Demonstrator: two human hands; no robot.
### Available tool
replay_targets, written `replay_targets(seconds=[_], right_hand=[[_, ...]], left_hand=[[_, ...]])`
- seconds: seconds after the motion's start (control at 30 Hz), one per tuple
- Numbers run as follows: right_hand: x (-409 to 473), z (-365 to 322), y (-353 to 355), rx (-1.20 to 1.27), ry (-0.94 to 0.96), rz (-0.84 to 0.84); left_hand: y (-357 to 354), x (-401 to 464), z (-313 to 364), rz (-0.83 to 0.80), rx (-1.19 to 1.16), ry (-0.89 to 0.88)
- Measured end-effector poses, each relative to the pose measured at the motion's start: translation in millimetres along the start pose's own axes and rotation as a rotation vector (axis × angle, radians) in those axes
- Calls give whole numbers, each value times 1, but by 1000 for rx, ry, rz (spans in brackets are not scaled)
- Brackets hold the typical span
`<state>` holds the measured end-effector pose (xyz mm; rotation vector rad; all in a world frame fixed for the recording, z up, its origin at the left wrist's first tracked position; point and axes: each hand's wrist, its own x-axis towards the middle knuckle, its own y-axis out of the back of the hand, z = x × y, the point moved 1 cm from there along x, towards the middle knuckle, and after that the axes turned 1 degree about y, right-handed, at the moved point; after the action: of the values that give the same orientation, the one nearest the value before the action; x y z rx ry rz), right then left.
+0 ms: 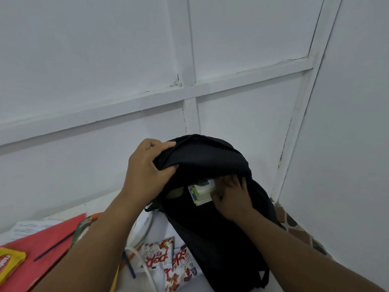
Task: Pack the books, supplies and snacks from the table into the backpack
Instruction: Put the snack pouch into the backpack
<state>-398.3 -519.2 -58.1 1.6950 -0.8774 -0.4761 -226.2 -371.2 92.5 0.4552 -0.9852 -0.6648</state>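
Snack packets (166,259) on white table (185,232), left hand (147,167) gripping backpack (210,207), right hand (233,198) holding books (200,191), white panelled walls (105,60)

A black backpack (210,228) is seen against white panelled walls (105,60). Green-and-white books (201,191) show in its opening. Red-and-white printed snack packets (160,257) lie on the white table (202,285); a red folder (42,243) and a yellow-and-red packet (9,264) sit at its left edge. A brown mottled floor (294,226) is visible.
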Motion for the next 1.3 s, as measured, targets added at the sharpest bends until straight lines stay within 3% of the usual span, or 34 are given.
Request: replay_targets(seconds=[0.1, 0.23, 0.33, 0.4, 0.5, 0.63, 0.73, 0.87, 0.97, 1.03, 1.13, 1.3], right_hand=[[-14, 1, 10, 147, 31, 44], [-64, -16, 20, 438, 159, 324], [-89, -36, 31, 478, 289, 432], [-95, -47, 34, 433, 344, 396], [-103, -59, 29, 389, 352, 288], [-123, -80, 24, 517, 386, 336], [-140, -115, 24, 609, 443, 360], [-156, -166, 20, 552, 430, 370], [-161, -205, 7, 656, 489, 246], [-162, -231, -11, 736, 460, -10], [-160, -253, -60, 622, 274, -336], [-143, -270, -99, 561, 8, -371]], left_hand=[[-7, -16, -8, -53, -8, 71], [-28, -61, -24, -206, 2, 224], [-37, -101, -27, -380, 34, 328], [-34, -122, -21, -432, 40, 311], [-15, -145, -11, -363, -6, 290], [26, -178, -20, -134, -14, 326], [57, -210, -45, 4, -10, 444], [93, -244, -85, 44, 6, 645], [110, -255, -112, -7, 32, 769], [120, -260, -130, -39, 41, 821], [133, -259, -155, -102, 9, 822], [142, -244, -185, -251, -108, 785]])
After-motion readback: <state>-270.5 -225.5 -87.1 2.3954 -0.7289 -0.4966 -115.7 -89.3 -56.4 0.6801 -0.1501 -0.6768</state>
